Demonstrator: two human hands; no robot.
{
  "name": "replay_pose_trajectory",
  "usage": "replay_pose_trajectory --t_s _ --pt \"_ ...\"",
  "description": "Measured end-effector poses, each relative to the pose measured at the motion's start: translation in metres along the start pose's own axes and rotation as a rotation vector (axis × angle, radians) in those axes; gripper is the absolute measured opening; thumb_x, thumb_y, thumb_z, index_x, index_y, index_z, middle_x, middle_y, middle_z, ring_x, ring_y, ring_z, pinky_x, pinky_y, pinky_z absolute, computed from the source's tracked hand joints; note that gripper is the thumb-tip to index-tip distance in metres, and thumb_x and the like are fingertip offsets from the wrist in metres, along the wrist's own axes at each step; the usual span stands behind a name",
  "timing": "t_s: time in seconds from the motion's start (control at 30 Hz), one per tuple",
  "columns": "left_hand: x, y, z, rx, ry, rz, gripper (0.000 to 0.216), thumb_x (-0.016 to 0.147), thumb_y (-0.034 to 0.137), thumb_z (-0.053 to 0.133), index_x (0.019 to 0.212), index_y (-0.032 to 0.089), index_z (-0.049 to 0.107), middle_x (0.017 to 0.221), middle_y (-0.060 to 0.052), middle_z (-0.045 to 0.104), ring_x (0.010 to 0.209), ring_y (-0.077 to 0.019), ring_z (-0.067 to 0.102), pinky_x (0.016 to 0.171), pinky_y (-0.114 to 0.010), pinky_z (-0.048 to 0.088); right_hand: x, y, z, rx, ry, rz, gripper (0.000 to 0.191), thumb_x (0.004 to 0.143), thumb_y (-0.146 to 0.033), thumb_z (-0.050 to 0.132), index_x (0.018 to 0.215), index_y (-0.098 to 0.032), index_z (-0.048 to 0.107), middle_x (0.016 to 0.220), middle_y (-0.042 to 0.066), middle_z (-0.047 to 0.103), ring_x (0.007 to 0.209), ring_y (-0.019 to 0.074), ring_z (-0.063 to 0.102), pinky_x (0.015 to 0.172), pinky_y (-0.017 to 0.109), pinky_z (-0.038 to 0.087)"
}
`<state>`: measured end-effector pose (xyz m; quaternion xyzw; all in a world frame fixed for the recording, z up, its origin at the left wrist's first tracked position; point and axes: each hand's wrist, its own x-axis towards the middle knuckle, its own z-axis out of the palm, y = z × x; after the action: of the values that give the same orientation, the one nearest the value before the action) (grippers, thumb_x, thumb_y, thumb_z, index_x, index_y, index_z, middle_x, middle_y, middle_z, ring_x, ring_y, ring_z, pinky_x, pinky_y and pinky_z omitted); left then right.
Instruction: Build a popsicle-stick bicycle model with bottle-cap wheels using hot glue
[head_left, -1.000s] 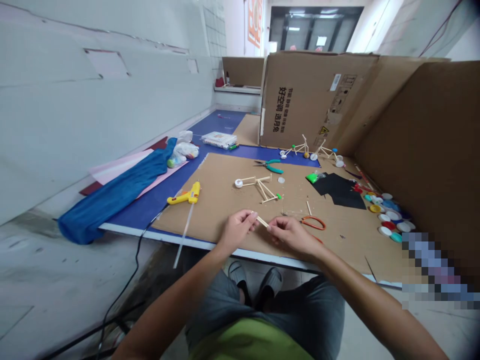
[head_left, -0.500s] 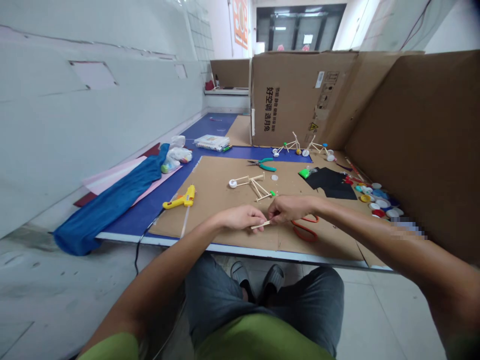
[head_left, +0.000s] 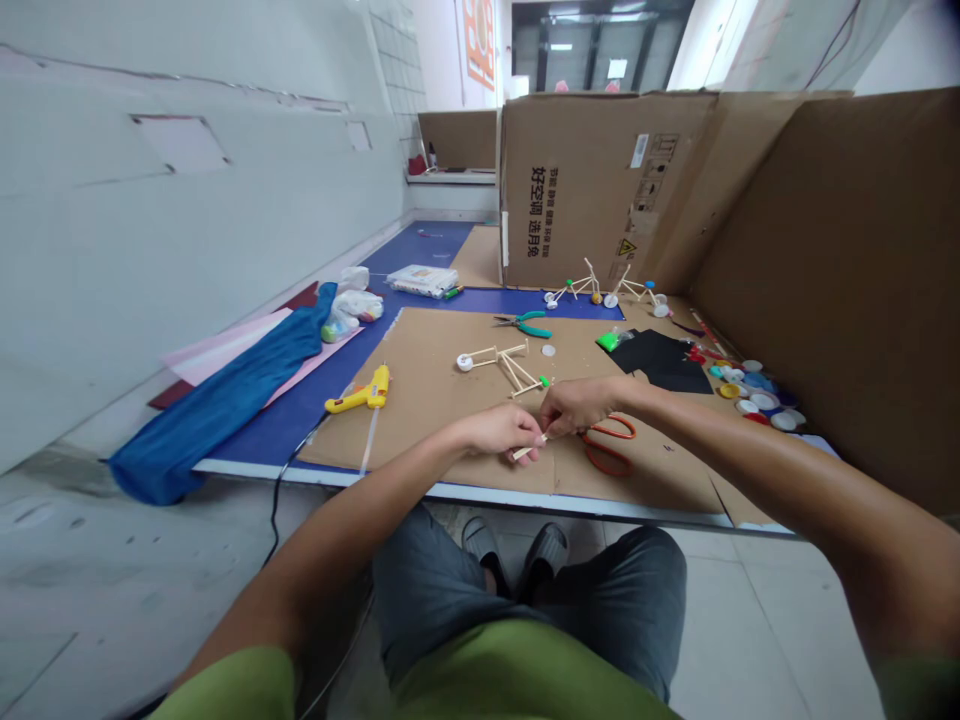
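My left hand (head_left: 501,431) and my right hand (head_left: 576,404) meet over the near part of a cardboard sheet (head_left: 435,385). Both pinch the ends of a short wooden stick (head_left: 528,446), fingers closed on it. Orange-handled scissors (head_left: 609,444) lie just right of my right hand. A half-built stick frame with a white cap wheel (head_left: 501,364) lies a little farther out on the cardboard.
A yellow glue gun (head_left: 361,392) with its cable lies to the left, green pliers (head_left: 525,323) farther back. Two stick models (head_left: 604,288) stand by a tall cardboard box (head_left: 600,190). Bottle caps (head_left: 754,397) and black sheets (head_left: 664,362) lie right; a blue cloth (head_left: 225,395) lies left.
Both hands have moved forward over the cardboard, toward the scissors, still holding the stick between them. The camera view shifted slightly.
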<state>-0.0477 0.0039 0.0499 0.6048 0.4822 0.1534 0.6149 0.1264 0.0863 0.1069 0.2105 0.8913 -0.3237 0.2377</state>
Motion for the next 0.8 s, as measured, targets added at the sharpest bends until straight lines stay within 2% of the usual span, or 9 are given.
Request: replay_pose_trajectory --t_s 0.17,0.27,0.33,0.4,0.5,0.63,0.73,0.8 --pt "0.006 -0.008 0.001 -0.083 0.028 -0.013 0.032 0.077 0.044 0.073 0.078 0.013 0.064 0.072 -0.004 0.070 0.060 -0.0119 0.064 0.054 -0.023 0.045 0.002 0.002 0.001 -0.030 0.039 -0.008 0.018 0.084 -0.028 0.057 0.082 -0.014 0.069 0.059 -0.004 0.051 0.056 0.0097 0.041 0.056 0.024 0.029" --pt "0.007 -0.011 0.003 -0.094 0.048 0.010 0.034 0.075 0.046 0.074 0.079 0.013 0.065 0.074 -0.005 0.070 0.061 -0.0114 0.064 0.053 -0.022 0.045 0.001 0.003 0.003 -0.051 0.114 -0.010 0.018 0.084 -0.028 0.060 0.084 -0.014 0.072 0.061 -0.003 0.055 0.058 0.0111 0.044 0.057 0.024 0.031" --pt "0.005 -0.014 0.003 -0.102 0.090 0.030 0.035 0.075 0.047 0.073 0.079 0.013 0.064 0.075 -0.005 0.070 0.061 -0.0112 0.064 0.052 -0.021 0.044 -0.006 0.006 0.006 -0.063 0.236 -0.010 0.018 0.083 -0.030 0.063 0.087 -0.015 0.072 0.067 0.000 0.061 0.062 0.0132 0.049 0.059 0.025 0.033" --pt "0.002 -0.017 0.003 -0.127 0.149 0.032 0.035 0.076 0.047 0.073 0.079 0.013 0.064 0.076 -0.005 0.070 0.062 -0.0113 0.064 0.050 -0.020 0.043 -0.019 0.011 0.012 -0.067 0.414 0.008 0.020 0.082 -0.033 0.065 0.092 -0.016 0.071 0.078 0.004 0.067 0.069 0.0156 0.055 0.062 0.025 0.035" --pt "-0.001 -0.023 0.001 -0.199 0.238 0.015 0.031 0.077 0.044 0.072 0.081 0.014 0.064 0.077 -0.005 0.069 0.062 -0.0109 0.063 0.048 -0.018 0.042 -0.043 0.023 0.031 -0.042 0.648 0.140 0.025 0.085 -0.031 0.061 0.105 -0.016 0.068 0.094 0.008 0.071 0.080 0.0191 0.061 0.068 0.026 0.040" --pt "-0.002 -0.028 -0.003 -0.268 0.304 0.003 0.023 0.080 0.036 0.069 0.081 0.013 0.065 0.080 -0.006 0.070 0.063 -0.0110 0.064 0.047 -0.017 0.043 -0.061 0.042 0.071 -0.101 0.654 0.340 0.027 0.086 -0.031 0.061 0.110 -0.019 0.066 0.102 0.010 0.071 0.089 0.0240 0.064 0.073 0.030 0.042" --pt "0.000 -0.031 -0.006 -0.300 0.310 0.003 0.021 0.081 0.033 0.069 0.081 0.013 0.065 0.081 -0.007 0.070 0.065 -0.0119 0.065 0.047 -0.017 0.043 -0.062 0.048 0.093 -0.157 0.634 0.336 0.032 0.084 -0.029 0.063 0.115 -0.020 0.065 0.110 0.012 0.068 0.099 0.0278 0.063 0.081 0.033 0.044" --pt "0.002 -0.033 -0.008 -0.323 0.302 0.007 0.022 0.081 0.033 0.071 0.080 0.012 0.065 0.081 -0.007 0.070 0.066 -0.0122 0.066 0.048 -0.018 0.044 -0.060 0.049 0.100 -0.171 0.646 0.344 0.034 0.085 -0.027 0.063 0.117 -0.019 0.063 0.112 0.013 0.066 0.101 0.0285 0.062 0.084 0.034 0.044"
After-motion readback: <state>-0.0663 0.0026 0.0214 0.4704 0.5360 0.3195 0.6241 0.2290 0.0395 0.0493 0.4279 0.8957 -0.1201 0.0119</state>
